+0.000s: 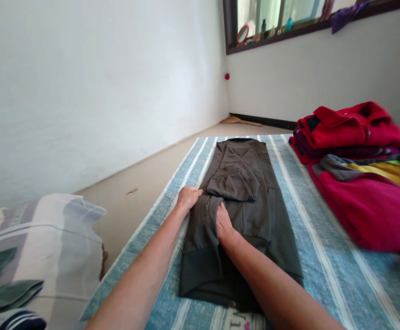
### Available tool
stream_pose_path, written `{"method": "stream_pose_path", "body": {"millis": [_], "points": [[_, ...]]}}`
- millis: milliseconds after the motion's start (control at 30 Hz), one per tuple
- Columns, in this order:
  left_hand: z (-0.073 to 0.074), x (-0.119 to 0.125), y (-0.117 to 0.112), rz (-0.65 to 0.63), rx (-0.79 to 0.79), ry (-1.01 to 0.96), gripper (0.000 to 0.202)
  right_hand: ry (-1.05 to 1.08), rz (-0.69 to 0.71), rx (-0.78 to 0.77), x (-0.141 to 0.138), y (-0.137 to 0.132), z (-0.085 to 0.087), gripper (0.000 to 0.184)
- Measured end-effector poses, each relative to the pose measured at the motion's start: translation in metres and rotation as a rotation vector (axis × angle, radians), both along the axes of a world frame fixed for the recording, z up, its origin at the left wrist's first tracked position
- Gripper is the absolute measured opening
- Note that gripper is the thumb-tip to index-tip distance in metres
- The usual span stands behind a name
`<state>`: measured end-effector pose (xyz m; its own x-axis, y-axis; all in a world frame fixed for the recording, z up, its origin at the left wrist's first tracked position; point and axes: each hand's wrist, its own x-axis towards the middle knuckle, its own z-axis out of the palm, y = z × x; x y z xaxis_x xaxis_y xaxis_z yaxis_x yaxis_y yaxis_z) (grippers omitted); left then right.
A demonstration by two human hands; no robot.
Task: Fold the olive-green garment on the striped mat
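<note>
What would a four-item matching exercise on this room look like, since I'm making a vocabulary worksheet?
Things
1. Dark garment
2. Mirror
3. Purple cloth
4. Red collared garment

Places and states
A. Hanging over the window ledge
B. Folded, on top of a stack
C. Touched by the left hand and right hand
D. Round, with a red rim

Right pairs: 1-C, 2-D, 3-A, 4-B
</note>
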<state>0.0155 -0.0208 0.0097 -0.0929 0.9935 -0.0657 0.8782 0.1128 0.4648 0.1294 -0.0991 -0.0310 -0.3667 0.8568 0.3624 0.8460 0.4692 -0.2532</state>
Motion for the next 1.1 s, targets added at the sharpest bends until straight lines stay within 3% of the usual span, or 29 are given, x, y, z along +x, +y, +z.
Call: {"method": "stream_pose_path", "body": {"millis": [500,800,1100], "points": [[0.0024,0.0015,-0.0051,-0.103,0.054,0.352,0.036,-0.011,0.065,0.007,0.0021,-0.0050,0.0031,0.038],[0.0018,-0.0008,-0.0039,-0.168,0.059,0.414,0.039,-0.040,0.127,0.003,-0.0015,-0.0062,0.0050,0.039],[0.0000,-0.0001,-0.0016,-0.168,0.055,0.444,0.040,-0.040,0.099,-0.011,-0.0001,-0.0077,0.0066,0.039]]}}
